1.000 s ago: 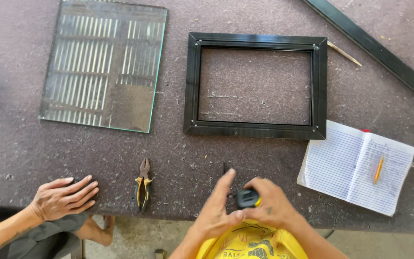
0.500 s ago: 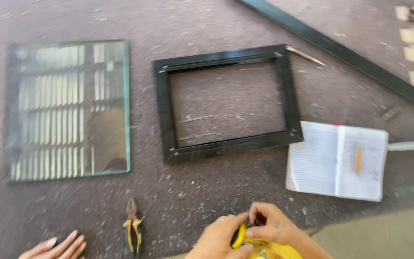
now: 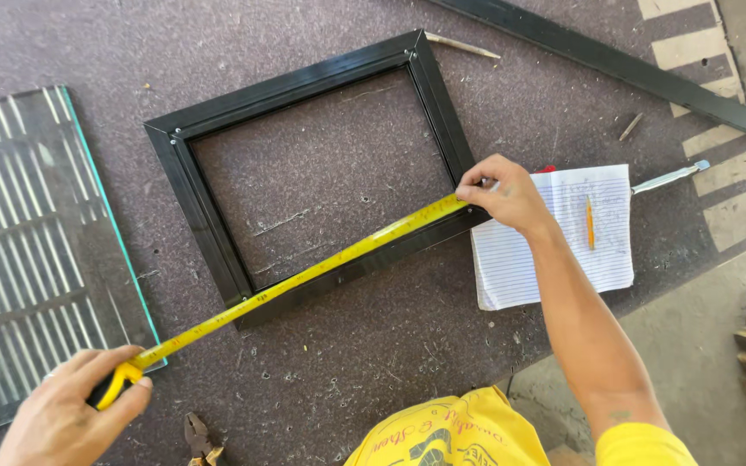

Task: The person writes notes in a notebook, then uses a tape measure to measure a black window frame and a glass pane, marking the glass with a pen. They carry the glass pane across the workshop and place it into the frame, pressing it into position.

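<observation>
A black rectangular frame point(image 3: 183, 181) lies flat on the dark worktable point(image 3: 407, 345). A yellow tape measure blade point(image 3: 304, 276) stretches along the frame's near rail. My left hand point(image 3: 62, 414) grips the tape measure case point(image 3: 118, 384) at the lower left, just past the frame's near-left corner. My right hand point(image 3: 502, 194) pinches the blade's end at the frame's near-right corner, beside an open lined notebook point(image 3: 563, 250).
A ribbed glass pane point(image 3: 28, 259) lies left of the frame. A pencil point(image 3: 590, 223) rests on the notebook, with a metal tool point(image 3: 671, 177) beyond it. Pliers point(image 3: 200, 438) sit at the table's near edge. A long black bar point(image 3: 649, 73) crosses the top right.
The tape measure, held in both hands near my body before, is now pulled out along the frame. My left hand left the table and took the case; my right carried the blade's end rightward.
</observation>
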